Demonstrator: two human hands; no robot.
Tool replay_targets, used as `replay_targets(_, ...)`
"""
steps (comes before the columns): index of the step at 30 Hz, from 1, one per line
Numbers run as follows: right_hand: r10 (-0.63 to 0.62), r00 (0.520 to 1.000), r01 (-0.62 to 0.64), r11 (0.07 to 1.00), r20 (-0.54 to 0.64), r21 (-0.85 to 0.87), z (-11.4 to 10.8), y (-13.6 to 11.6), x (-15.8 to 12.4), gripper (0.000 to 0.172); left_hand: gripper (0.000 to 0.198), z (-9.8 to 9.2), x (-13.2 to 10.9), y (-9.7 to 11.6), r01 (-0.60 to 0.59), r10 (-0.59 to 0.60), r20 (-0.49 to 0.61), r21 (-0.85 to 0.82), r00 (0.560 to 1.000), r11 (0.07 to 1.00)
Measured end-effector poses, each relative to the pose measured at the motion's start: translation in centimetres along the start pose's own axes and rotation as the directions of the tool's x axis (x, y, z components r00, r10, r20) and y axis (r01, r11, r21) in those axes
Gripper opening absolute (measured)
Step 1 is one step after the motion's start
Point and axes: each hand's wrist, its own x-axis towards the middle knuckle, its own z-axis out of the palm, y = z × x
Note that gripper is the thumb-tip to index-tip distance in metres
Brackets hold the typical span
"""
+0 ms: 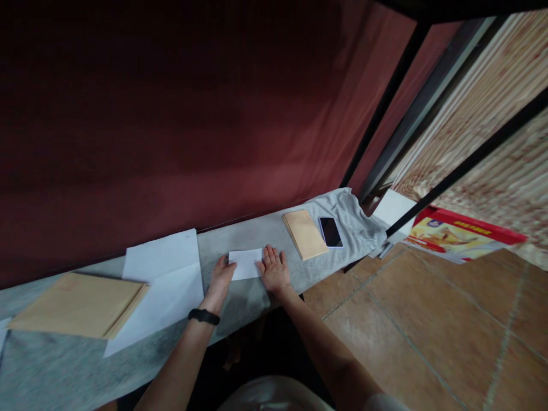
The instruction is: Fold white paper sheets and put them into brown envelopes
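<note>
A small folded white paper [245, 263] lies on the grey cloth-covered table [240, 302]. My left hand [221, 279] rests at its left edge, fingers pressed against the paper's side. My right hand [274, 269] lies flat on the paper's right end, fingers stretched out and pressing down. A black band sits on my left wrist.
Large white sheets [165, 274] and a stack of brown envelopes [79, 305] lie to the left. To the right are another brown envelope stack [305, 234] and a black phone [330, 232]. A red curtain hangs behind. A red-and-yellow box [458, 235] sits on the tiled floor.
</note>
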Motion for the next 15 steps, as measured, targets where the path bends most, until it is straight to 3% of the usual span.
replay_targets(4, -0.063, 0.998, 0.064, 0.997, -0.022, 0.042, -0.4, -0.2, -1.0, 0.058, 0.018, -0.4, -1.1, 0.8, 0.103, -0.103, -0.003, -0.106, 0.995, 0.989)
replay_targets(9, -0.292, 0.956, 0.291, 0.953, 0.005, 0.079, -1.2, -2.6, -3.2, 0.079, 0.026, -1.0, -2.0, 3.1, 0.144, -0.146, 0.005, -0.198, 0.989, 0.97)
replay_targets(12, -0.187, 0.982, 0.188, 0.971, -0.025, 0.145, -2.4, -4.3, -3.1, 0.068, 0.034, -1.1, -2.8, 5.2, 0.119, -0.104, 0.067, -0.28, 0.992, 0.953)
replay_targets(15, -0.022, 0.993, 0.061, 0.936, -0.116, 0.348, -3.8, -5.1, -1.8, 0.052, 0.047, -1.4, -3.7, 6.5, 0.12, -0.069, 0.136, -0.412, 0.988, 0.903)
